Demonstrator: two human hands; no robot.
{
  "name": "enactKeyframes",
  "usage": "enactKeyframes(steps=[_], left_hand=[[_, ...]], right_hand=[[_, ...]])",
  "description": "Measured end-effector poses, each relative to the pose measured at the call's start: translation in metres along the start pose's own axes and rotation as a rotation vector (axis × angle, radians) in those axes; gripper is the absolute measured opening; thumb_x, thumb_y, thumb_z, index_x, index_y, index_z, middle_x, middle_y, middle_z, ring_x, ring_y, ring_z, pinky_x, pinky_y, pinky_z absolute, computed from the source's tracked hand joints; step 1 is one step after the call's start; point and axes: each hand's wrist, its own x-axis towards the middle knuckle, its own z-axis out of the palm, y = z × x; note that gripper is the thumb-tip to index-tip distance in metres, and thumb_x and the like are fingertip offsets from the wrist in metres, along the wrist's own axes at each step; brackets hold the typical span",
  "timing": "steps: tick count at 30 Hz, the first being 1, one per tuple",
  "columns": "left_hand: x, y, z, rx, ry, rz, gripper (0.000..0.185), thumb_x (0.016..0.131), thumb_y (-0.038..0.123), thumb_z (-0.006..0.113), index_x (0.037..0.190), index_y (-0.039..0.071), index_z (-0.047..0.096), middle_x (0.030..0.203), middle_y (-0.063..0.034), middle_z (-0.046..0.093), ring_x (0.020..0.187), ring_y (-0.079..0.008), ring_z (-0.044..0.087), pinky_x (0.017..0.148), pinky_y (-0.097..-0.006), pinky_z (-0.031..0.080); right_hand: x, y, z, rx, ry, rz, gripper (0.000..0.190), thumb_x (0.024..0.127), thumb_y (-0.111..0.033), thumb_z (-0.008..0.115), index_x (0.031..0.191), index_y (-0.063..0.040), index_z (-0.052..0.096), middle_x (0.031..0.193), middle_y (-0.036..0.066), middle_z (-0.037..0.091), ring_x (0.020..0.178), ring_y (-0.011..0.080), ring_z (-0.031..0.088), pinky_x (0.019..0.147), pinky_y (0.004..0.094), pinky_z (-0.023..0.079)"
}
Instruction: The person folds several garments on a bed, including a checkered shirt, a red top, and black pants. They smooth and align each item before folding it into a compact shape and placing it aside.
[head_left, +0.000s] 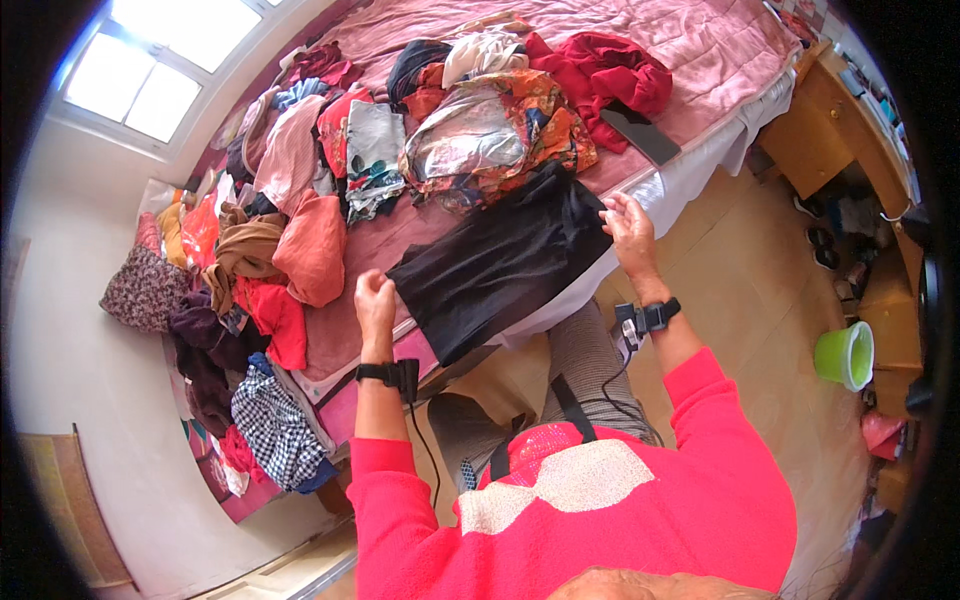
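A piece of black cloth (495, 262), seemingly a garment, lies spread flat across the near edge of the bed. Its lower end hangs over that edge. At its left corner, the fingers of my left hand (375, 306) are pinched together on the fabric. My right hand (630, 231) is at the opposite side, fingertips against the cloth's edge and fingers slightly curled; whether they grip it is unclear. Just beyond the black cloth sits a bundle of orange floral fabric (555, 120). A folded whitish garment with dark leaf prints (375, 150) lies to its left.
Heaped clothes cover the left of the pink bed cover (705, 45), including a checked garment (277, 427) and a coral one (311, 251). A dark flat phone-like object (645, 135) lies near a red garment (622, 71). A green bucket (836, 358) stands near wooden furniture (810, 127).
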Motion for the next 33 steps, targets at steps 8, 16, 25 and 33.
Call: enactKeyframes(steps=[8,16,25,33], left_hand=[[-0.031,-0.040,0.011,-0.270,-0.141,-0.368,0.035,0.086,0.021,0.078,0.108,-0.003,0.065,0.081,-0.0064,0.067,0.063,-0.0125,0.062,0.056,-0.0267,0.051],[-0.063,-0.023,0.021,-0.499,-0.299,-0.525,0.019,0.090,0.012,0.073,0.088,0.011,0.054,0.077,-0.0017,0.063,0.054,-0.0095,0.059,0.045,-0.0218,0.047],[-0.101,0.019,0.039,-0.856,-0.278,-0.308,0.006,0.096,0.010,0.067,0.096,0.008,0.061,0.082,-0.0028,0.070,0.063,-0.0095,0.067,0.056,-0.0215,0.051],[-0.111,0.033,0.039,0.074,0.188,0.589,0.057,0.077,0.008,0.076,0.129,0.003,0.054,0.125,-0.0170,0.061,0.122,-0.0343,0.057,0.104,-0.0462,0.046]], right_hand=[[-0.085,-0.032,0.060,-0.203,-0.575,-0.096,0.028,0.093,-0.007,0.069,0.121,-0.003,0.063,0.103,0.007,0.068,0.090,0.0113,0.065,0.079,0.0287,0.056],[-0.145,-0.031,0.127,-0.641,-0.966,-0.422,0.069,0.083,-0.023,0.077,0.143,-0.007,0.047,0.143,0.018,0.050,0.096,0.0325,0.070,0.079,0.0426,0.059],[-0.151,-0.019,0.148,-0.556,-0.563,-0.380,0.054,0.091,-0.018,0.061,0.142,-0.007,0.047,0.122,0.022,0.065,0.097,0.0440,0.068,0.082,0.0522,0.056],[-0.114,-0.043,0.125,-0.302,-0.579,-0.068,0.024,0.091,-0.011,0.053,0.110,-0.003,0.067,0.089,0.023,0.070,0.077,0.0337,0.071,0.071,0.0442,0.055]])
